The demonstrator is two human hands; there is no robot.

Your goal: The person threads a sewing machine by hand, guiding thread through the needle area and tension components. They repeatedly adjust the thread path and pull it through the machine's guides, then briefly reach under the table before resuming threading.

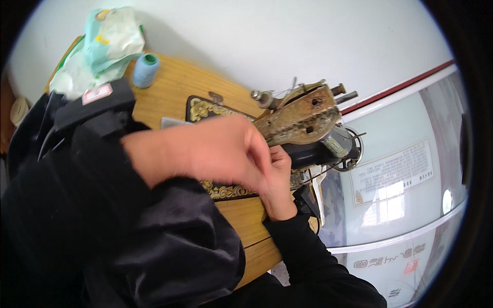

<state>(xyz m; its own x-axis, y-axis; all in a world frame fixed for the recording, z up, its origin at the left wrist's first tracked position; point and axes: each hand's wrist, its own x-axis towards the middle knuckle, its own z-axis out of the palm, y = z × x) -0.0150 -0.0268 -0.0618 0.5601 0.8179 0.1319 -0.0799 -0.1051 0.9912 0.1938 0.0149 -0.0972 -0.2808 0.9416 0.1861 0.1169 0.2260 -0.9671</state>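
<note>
An old black sewing machine (312, 154) with a worn, rusty end plate (304, 115) stands before me. My left hand (208, 150) is blurred and reaches across in front of the machine head, fingers bent down. Below the end plate, my right hand (279, 184) is raised with curled fingers, close against the left fingertips. Anything pinched between the fingers is hidden or too small to tell. The needle area lies behind my hands. Dark velvety fabric (185, 235) drapes over the table edge beneath my left forearm. Gold ornament decorates the machine bed (231, 192).
On the wooden table (173, 77) stands a blue thread cone (145, 71) beside a crumpled plastic package (111, 42). A black box-shaped object (96, 104) with a label sits near my left sleeve. Right of the machine, a glossy panel (389, 173) bears writing. A white wall (269, 38) rises behind.
</note>
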